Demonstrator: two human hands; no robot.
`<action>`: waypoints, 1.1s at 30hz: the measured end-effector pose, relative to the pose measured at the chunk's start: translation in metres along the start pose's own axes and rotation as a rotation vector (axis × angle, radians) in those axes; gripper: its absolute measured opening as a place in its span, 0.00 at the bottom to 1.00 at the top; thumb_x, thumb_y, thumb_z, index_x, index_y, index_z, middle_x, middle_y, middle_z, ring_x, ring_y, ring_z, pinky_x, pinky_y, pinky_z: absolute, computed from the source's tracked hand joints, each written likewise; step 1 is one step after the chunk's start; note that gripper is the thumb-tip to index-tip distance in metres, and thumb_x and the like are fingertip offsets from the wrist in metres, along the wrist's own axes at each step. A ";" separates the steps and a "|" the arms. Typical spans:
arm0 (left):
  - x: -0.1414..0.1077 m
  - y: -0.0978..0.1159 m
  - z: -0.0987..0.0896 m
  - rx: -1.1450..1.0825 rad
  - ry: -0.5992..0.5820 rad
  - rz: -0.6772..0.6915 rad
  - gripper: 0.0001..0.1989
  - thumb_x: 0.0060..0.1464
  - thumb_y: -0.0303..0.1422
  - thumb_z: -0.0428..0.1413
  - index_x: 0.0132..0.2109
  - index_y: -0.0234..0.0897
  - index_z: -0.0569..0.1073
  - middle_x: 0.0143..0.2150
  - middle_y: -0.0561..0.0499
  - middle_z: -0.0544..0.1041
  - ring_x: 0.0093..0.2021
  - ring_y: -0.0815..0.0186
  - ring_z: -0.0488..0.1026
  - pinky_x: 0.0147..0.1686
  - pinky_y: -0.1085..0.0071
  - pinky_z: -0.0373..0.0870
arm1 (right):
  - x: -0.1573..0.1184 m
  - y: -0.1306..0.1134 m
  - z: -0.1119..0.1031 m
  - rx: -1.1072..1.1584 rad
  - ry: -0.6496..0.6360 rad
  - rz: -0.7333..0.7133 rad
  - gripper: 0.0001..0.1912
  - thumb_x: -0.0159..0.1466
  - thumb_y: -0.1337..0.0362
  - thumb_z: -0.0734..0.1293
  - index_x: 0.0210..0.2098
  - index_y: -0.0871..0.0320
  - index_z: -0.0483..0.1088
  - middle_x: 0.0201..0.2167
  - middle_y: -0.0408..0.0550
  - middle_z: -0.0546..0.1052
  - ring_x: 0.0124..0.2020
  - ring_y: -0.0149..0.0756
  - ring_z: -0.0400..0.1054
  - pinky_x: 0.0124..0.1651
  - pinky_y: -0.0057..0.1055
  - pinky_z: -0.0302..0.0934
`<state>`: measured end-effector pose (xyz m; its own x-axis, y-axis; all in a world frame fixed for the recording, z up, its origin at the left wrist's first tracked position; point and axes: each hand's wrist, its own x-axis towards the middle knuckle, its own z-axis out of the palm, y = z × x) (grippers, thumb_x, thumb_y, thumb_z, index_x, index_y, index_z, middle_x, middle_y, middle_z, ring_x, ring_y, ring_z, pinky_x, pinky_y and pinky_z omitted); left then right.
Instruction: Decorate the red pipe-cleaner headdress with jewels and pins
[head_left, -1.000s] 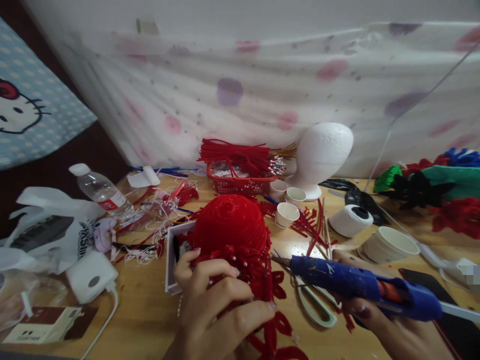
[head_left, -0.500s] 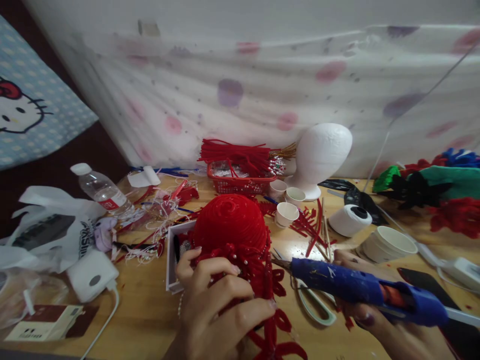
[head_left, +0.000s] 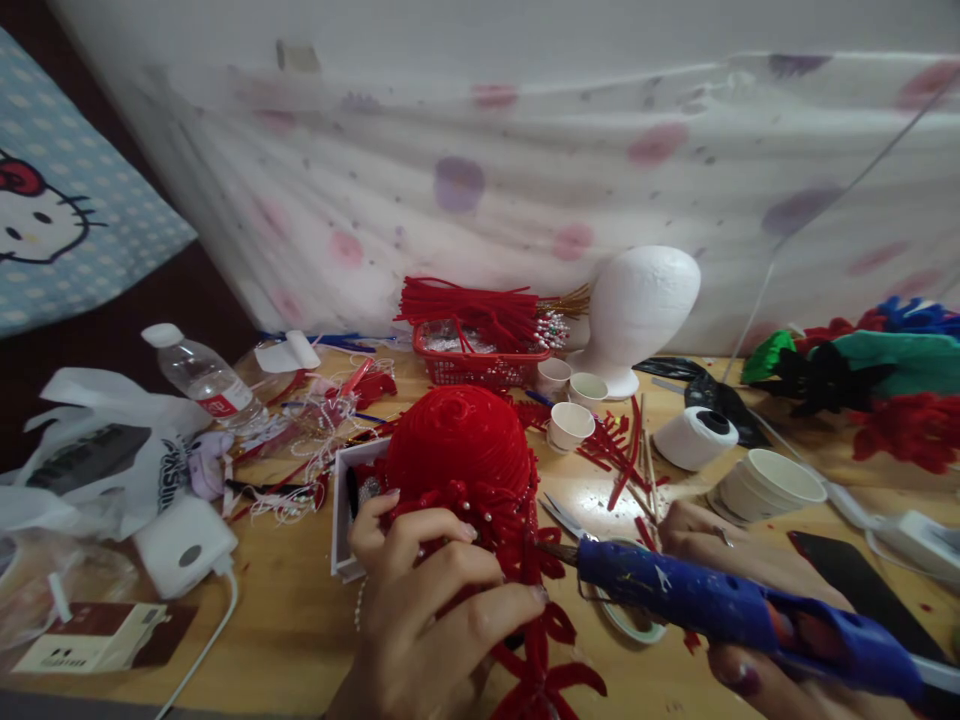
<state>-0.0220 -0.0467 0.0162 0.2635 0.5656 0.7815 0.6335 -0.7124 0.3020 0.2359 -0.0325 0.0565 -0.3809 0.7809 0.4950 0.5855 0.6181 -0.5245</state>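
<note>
A round red cap (head_left: 457, 440) of coiled fuzzy stems, trimmed with pearl beads, sits over a white box (head_left: 341, 515). Spread across its front edge, my left hand (head_left: 435, 600) grips the trimming with bent fingers. Red looped petals (head_left: 551, 685) hang down from the cap beside that hand. My right hand (head_left: 757, 600) is closed around a blue hot glue gun (head_left: 675, 590), whose metal nozzle points left and reaches the red trimming, seemingly touching it. Scissors (head_left: 630, 615) lie on the table, partly hidden beneath the gun.
Behind the cap stand a red basket (head_left: 480, 368) of red stems, paper cups (head_left: 571, 428) and a white foam head (head_left: 637, 315). A thread cone (head_left: 697, 438) and phone (head_left: 862, 590) lie right. Left are a bottle (head_left: 206, 380), white charger (head_left: 186, 550) and plastic bag (head_left: 97, 450).
The glue gun has shifted slightly left and down, its nozzle now at the red trimming. More of the scissors' blades shows. My left hand stays nearly in place on the cap.
</note>
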 end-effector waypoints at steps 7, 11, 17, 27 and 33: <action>0.000 0.003 0.001 -0.002 0.042 -0.036 0.10 0.64 0.34 0.53 0.40 0.50 0.80 0.30 0.57 0.79 0.41 0.61 0.69 0.58 0.56 0.50 | -0.016 0.011 0.001 -0.130 -0.005 -0.089 0.24 0.66 0.44 0.60 0.23 0.51 0.73 0.28 0.48 0.76 0.29 0.41 0.72 0.26 0.31 0.63; 0.000 0.002 0.001 0.020 0.018 -0.011 0.11 0.63 0.32 0.53 0.41 0.51 0.80 0.31 0.58 0.79 0.41 0.62 0.70 0.58 0.56 0.50 | -0.026 0.018 0.005 -0.190 0.067 -0.121 0.23 0.66 0.45 0.60 0.24 0.50 0.75 0.31 0.48 0.77 0.33 0.43 0.73 0.32 0.33 0.67; -0.001 0.006 0.006 -0.015 0.101 -0.077 0.13 0.66 0.36 0.50 0.39 0.49 0.80 0.29 0.56 0.79 0.41 0.61 0.69 0.58 0.54 0.50 | -0.029 0.019 0.005 -0.159 0.098 0.023 0.25 0.61 0.38 0.62 0.32 0.51 0.76 0.29 0.49 0.77 0.31 0.45 0.73 0.31 0.35 0.67; -0.002 0.007 0.003 -0.009 0.161 -0.058 0.15 0.67 0.37 0.48 0.37 0.44 0.79 0.27 0.53 0.77 0.40 0.58 0.67 0.55 0.53 0.51 | -0.007 0.020 0.009 -0.085 0.311 0.298 0.16 0.63 0.48 0.66 0.31 0.54 0.72 0.21 0.43 0.75 0.20 0.36 0.70 0.23 0.29 0.62; -0.004 0.001 -0.001 0.041 0.069 0.072 0.11 0.65 0.31 0.51 0.40 0.43 0.79 0.29 0.53 0.78 0.41 0.59 0.67 0.54 0.57 0.53 | -0.011 0.029 0.023 -0.567 0.562 0.318 0.16 0.65 0.49 0.65 0.33 0.56 0.72 0.22 0.46 0.75 0.21 0.37 0.68 0.26 0.31 0.59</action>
<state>-0.0228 -0.0503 0.0137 0.2596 0.4828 0.8364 0.6447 -0.7314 0.2221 0.2410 -0.0208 0.0199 0.1851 0.6567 0.7311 0.9306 0.1219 -0.3451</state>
